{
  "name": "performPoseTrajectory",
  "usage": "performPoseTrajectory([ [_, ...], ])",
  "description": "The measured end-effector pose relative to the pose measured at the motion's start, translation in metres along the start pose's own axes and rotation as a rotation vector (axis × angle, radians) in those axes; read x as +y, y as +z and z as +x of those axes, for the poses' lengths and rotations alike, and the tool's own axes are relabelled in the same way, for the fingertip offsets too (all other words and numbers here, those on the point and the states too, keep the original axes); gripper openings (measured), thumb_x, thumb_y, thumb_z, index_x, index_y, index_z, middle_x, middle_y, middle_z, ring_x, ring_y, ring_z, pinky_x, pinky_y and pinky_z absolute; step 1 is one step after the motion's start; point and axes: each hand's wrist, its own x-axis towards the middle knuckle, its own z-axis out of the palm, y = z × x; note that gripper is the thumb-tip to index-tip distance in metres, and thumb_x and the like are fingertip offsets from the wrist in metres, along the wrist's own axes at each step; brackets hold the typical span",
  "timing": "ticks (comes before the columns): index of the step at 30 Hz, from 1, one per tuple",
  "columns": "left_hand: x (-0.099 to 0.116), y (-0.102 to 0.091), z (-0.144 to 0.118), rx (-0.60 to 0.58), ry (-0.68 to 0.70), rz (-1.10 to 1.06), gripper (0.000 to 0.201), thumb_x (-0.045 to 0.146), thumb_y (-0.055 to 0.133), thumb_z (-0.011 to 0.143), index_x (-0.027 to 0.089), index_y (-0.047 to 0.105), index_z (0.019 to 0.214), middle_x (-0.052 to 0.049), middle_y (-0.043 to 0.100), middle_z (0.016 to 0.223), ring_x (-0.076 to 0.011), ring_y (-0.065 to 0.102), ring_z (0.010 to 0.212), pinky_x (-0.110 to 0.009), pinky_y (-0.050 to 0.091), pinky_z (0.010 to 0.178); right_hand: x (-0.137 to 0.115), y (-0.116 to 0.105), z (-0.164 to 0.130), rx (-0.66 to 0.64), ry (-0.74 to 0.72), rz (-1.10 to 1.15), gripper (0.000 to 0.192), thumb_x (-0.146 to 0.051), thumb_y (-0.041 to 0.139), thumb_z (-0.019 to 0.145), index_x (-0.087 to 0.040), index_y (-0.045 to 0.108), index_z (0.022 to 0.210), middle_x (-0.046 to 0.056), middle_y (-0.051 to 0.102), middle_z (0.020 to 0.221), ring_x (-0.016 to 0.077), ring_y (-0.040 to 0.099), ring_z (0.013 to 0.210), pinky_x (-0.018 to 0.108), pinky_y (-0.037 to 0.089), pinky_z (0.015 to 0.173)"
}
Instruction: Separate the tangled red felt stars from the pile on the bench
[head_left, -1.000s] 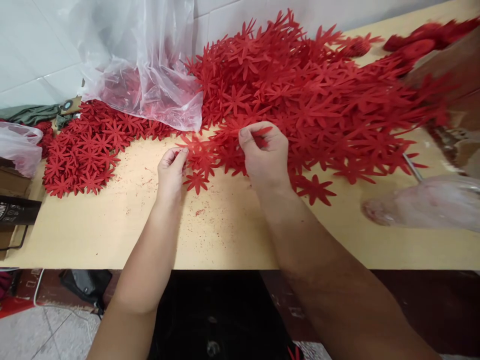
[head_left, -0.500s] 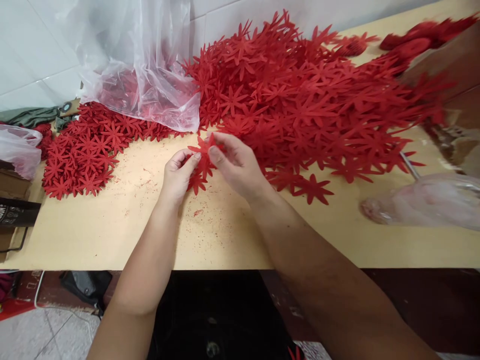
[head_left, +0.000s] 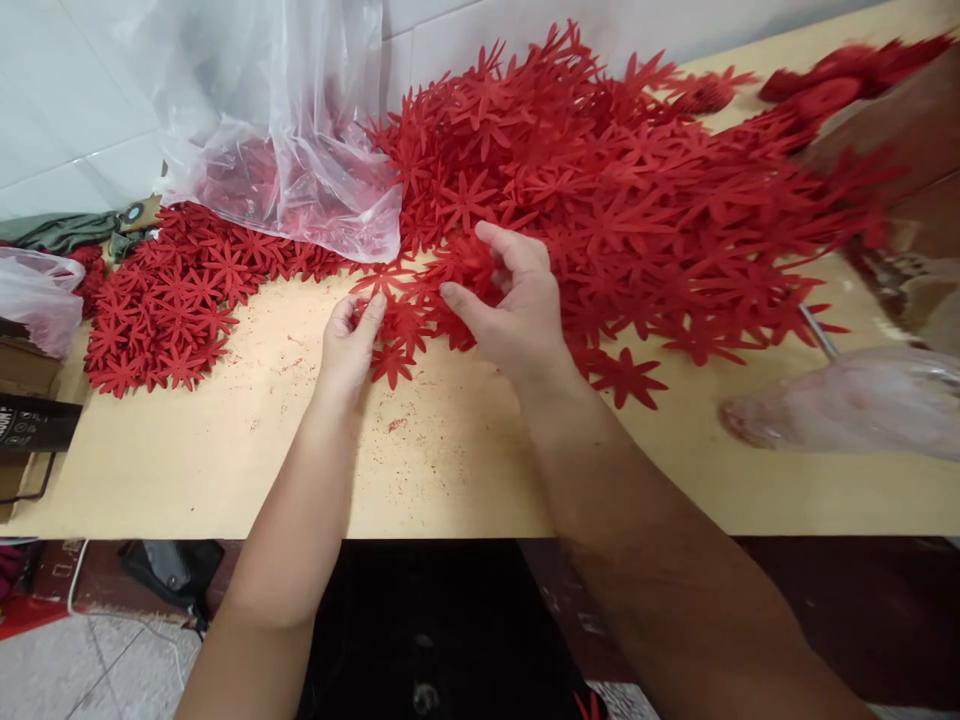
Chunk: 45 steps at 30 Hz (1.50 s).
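Observation:
My left hand (head_left: pixel 352 340) is closed in a pinch on a red flower-shaped cutout (head_left: pixel 384 281), holding it by its near petals. Just beyond and below it, more red cutouts lie on the table, one of them a single flower (head_left: pixel 392 364) near my fingertips. My right hand (head_left: pixel 521 305) is open, thumb and fingers apart, at the near left edge of a big heap of the same red cutouts (head_left: pixel 615 190). Nothing is plainly held in it, though the far fingers are partly hidden.
A second pile of red flowers (head_left: pixel 172 310) lies at the left, partly under a clear plastic bag (head_left: pixel 300 190). Red specks dot the wooden table (head_left: pixel 450 470). A plastic-wrapped thing (head_left: pixel 847 405) lies at the right, below a cardboard box (head_left: pixel 900 130).
My right hand has moved right, away from the held red flower, and its fingers have spread. My left hand has shifted slightly left, still pinching the flower.

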Motion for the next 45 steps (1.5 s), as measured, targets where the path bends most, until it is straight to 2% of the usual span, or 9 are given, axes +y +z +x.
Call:
performPoseTrajectory([
  [3, -0.001, 0.004, -0.003, -0.012, -0.036, -0.008, 0.012, 0.028, 0.061, 0.083, 0.020, 0.059, 0.092, 0.000, 0.063, 0.082, -0.0083, 0.059, 0.072, -0.022, 0.046, 0.066, -0.011, 0.002, -0.004, 0.067, -0.063, -0.175, 0.045, -0.039, 0.068, 0.077, -0.026, 0.057, 0.118, 0.010, 0.054, 0.125, 0.0312, 0.046, 0.122, 0.056, 0.035, 0.103],
  [8, -0.003, 0.004, 0.000, -0.045, -0.023, 0.017, 0.035, 0.009, 0.061, 0.075, 0.021, 0.059, 0.108, 0.003, 0.064, 0.077, -0.0067, 0.059, 0.064, -0.022, 0.048, 0.069, -0.029, 0.011, -0.010, 0.037, -0.039, -0.091, 0.019, -0.032, 0.062, 0.081, -0.024, 0.063, 0.099, 0.008, 0.062, 0.106, 0.0261, 0.054, 0.109, 0.051, 0.037, 0.103],
  [12, -0.005, 0.004, 0.002, -0.099, 0.013, 0.006, 0.023, 0.009, 0.066, 0.071, 0.018, 0.064, 0.092, 0.002, 0.065, 0.075, -0.0064, 0.058, 0.061, -0.023, 0.049, 0.068, -0.031, 0.020, -0.014, -0.047, 0.062, 0.112, 0.023, -0.039, 0.065, 0.078, -0.022, 0.062, 0.094, 0.007, 0.063, 0.097, 0.0213, 0.058, 0.094, 0.042, 0.047, 0.089],
  [15, -0.006, 0.003, 0.002, -0.080, 0.051, -0.038, 0.012, 0.015, 0.071, 0.070, 0.017, 0.063, 0.078, 0.002, 0.066, 0.072, -0.0063, 0.058, 0.061, -0.022, 0.050, 0.068, -0.028, 0.027, -0.016, -0.138, 0.191, 0.313, 0.029, -0.043, 0.069, 0.075, -0.021, 0.060, 0.093, 0.005, 0.063, 0.092, 0.0170, 0.060, 0.083, 0.035, 0.051, 0.077],
  [21, -0.007, 0.003, 0.002, -0.057, 0.064, -0.047, 0.016, 0.026, 0.073, 0.071, 0.017, 0.061, 0.072, 0.005, 0.061, 0.062, -0.0046, 0.054, 0.055, -0.018, 0.046, 0.058, -0.025, 0.032, -0.016, -0.230, 0.312, 0.527, 0.024, -0.034, 0.073, 0.070, -0.021, 0.058, 0.083, 0.000, 0.063, 0.078, 0.0134, 0.060, 0.072, 0.030, 0.050, 0.068],
  [26, -0.006, 0.006, -0.001, -0.140, 0.039, -0.065, 0.009, 0.023, 0.068, 0.077, 0.017, 0.061, 0.078, 0.004, 0.063, 0.068, -0.0055, 0.056, 0.059, -0.019, 0.048, 0.062, -0.023, 0.029, -0.012, -0.161, 0.307, 0.546, 0.015, -0.030, 0.068, 0.075, -0.022, 0.056, 0.072, -0.001, 0.061, 0.073, 0.0121, 0.057, 0.068, 0.030, 0.049, 0.068],
  [32, -0.004, 0.006, -0.003, -0.216, 0.046, -0.005, 0.006, 0.021, 0.065, 0.080, 0.018, 0.060, 0.080, 0.004, 0.062, 0.067, -0.0056, 0.056, 0.056, -0.020, 0.047, 0.059, -0.029, 0.026, -0.011, -0.163, 0.328, 0.608, 0.027, -0.044, 0.072, 0.072, -0.023, 0.056, 0.075, -0.002, 0.060, 0.073, 0.0110, 0.057, 0.067, 0.028, 0.049, 0.066],
  [39, -0.006, 0.004, -0.006, -0.314, 0.072, 0.020, 0.022, 0.034, 0.071, 0.074, 0.017, 0.057, 0.070, 0.004, 0.059, 0.065, -0.0048, 0.054, 0.058, -0.019, 0.046, 0.059, -0.031, 0.027, -0.009, -0.133, 0.451, 0.708, 0.039, -0.053, 0.076, 0.064, -0.021, 0.055, 0.066, -0.004, 0.055, 0.063, 0.0075, 0.051, 0.057, 0.025, 0.048, 0.058],
  [45, -0.003, 0.003, -0.005, -0.335, 0.030, -0.007, 0.025, 0.039, 0.071, 0.073, 0.019, 0.061, 0.084, 0.002, 0.064, 0.075, -0.0066, 0.058, 0.062, -0.022, 0.050, 0.065, -0.023, 0.022, -0.005, -0.038, 0.566, 0.686, 0.040, -0.056, 0.071, 0.069, -0.021, 0.053, 0.065, -0.005, 0.049, 0.057, 0.0052, 0.041, 0.046, 0.021, 0.038, 0.042],
])
